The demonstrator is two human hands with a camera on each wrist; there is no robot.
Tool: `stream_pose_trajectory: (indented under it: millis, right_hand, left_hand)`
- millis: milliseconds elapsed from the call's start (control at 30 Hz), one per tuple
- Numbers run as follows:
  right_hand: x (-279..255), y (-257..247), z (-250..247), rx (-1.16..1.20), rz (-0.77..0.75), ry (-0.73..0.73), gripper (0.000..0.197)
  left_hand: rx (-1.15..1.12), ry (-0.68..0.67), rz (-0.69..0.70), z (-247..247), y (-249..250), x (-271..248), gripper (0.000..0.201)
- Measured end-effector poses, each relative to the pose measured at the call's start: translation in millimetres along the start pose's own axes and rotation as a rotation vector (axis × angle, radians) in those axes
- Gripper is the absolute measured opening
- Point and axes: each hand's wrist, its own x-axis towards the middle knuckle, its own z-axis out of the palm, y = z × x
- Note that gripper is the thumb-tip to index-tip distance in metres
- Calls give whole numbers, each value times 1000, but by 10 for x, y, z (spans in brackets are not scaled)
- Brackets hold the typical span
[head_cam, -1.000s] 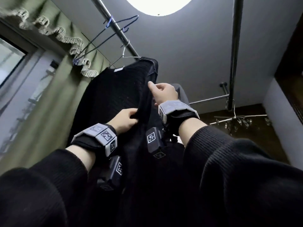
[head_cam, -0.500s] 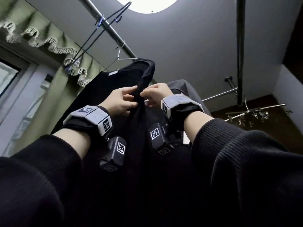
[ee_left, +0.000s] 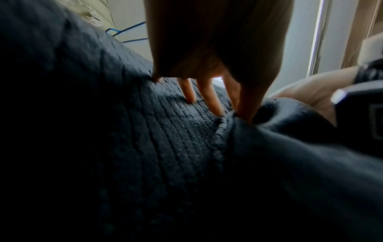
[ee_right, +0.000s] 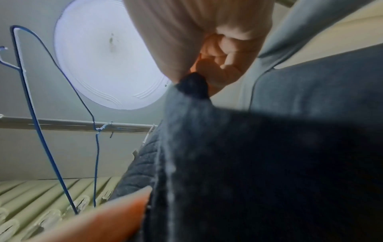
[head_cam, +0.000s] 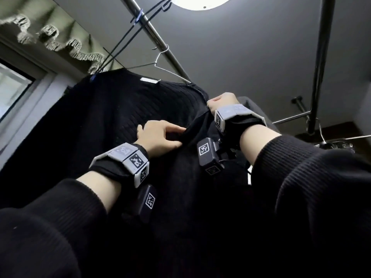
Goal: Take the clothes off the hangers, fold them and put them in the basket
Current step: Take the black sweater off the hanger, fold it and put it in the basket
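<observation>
A black ribbed knit top (head_cam: 112, 125) hangs from a thin silver wire hanger (head_cam: 160, 63) on a steel rail (head_cam: 160, 40). My left hand (head_cam: 160, 137) pinches a fold of the black fabric near the shoulder seam; in the left wrist view its thumb and forefinger (ee_left: 242, 104) meet on the edge of the knit top (ee_left: 165, 139), the other fingers lying on the ribbing. Higher and to the right, my right hand (head_cam: 222, 102) grips the shoulder edge, curled tight round a tuft of the knit top (ee_right: 194, 86). The basket is out of sight.
An empty blue wire hanger (head_cam: 138, 16) hangs further up the rail. A grey garment (head_cam: 259, 111) hangs behind my right hand. A second vertical pole (head_cam: 321, 63) stands at right with a clip hanger (head_cam: 337, 141) below it. Green curtains (head_cam: 50, 37) and a window (head_cam: 12, 91) lie left.
My hands have parted: the right one rose to the top's shoulder edge, the left stayed lower on the fabric. The garment has turned, showing more of its broad ribbed side.
</observation>
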Motion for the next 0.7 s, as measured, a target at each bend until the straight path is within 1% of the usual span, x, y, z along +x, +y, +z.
stream_pose_trajectory:
  millis: [33,67,100,167,233,300,367,400,433,467,500,533,567,600,633,667,700]
  right_hand:
    - [-31,103,34,-39,0,5,16]
    - [-65,193,65,-69,-3,40,24]
    - [-128,278,86,-74,-8,61,25]
    - [-252,359,120,-24,-8,51,27]
    - [-373,387,126,31,11,38,33]
    - [-463,369,136,75,6,27,35]
    - [-565,374,181,88,-6,-67,26]
    - [-622,383,217,88,-15,-129,26]
    - [-686,410,251,89,-20,-181,34]
    - [-751,430,285,105,-26,-234,37]
    - [-817,438,326,124,-38,-289,35]
    - [-891,443,366,150,-48,-342,33]
    - [-982,435,429,197,-50,-389,35]
    - [-1085,423,481,246,-56,-442,38]
    - [-1210,418,527,302,-46,-504,39]
    - [-1335,428,597,365,-20,-567,38]
    - [-1467,441,670,396,-9,-642,38]
  left_hand:
    - [90,45,-25,-6,-12,-21,49]
    - [121,51,-63,-18,-21,-44,60]
    - [127,44,-99,-29,-25,-76,70]
    - [176,28,-152,-53,-39,-123,86]
    - [250,64,-181,-95,-55,-173,92]
    - [317,146,-202,-168,-64,-249,92]
    - [407,272,-207,-256,-72,-361,93]
    - [455,352,-199,-320,-84,-415,94]
    - [495,413,-197,-403,-97,-465,96]
    - [522,439,-211,-493,-116,-509,98]
    - [547,423,-250,-590,-146,-568,102]
    - [543,367,-314,-669,-228,-624,108]
    - [516,278,-400,-728,-290,-709,113]
    - [443,153,-479,-749,-395,-825,116]
    - [331,7,-548,-715,-520,-996,112]
    - [220,-166,-587,-616,-679,-1223,94]
    - [140,-339,-618,-476,-867,-1503,60]
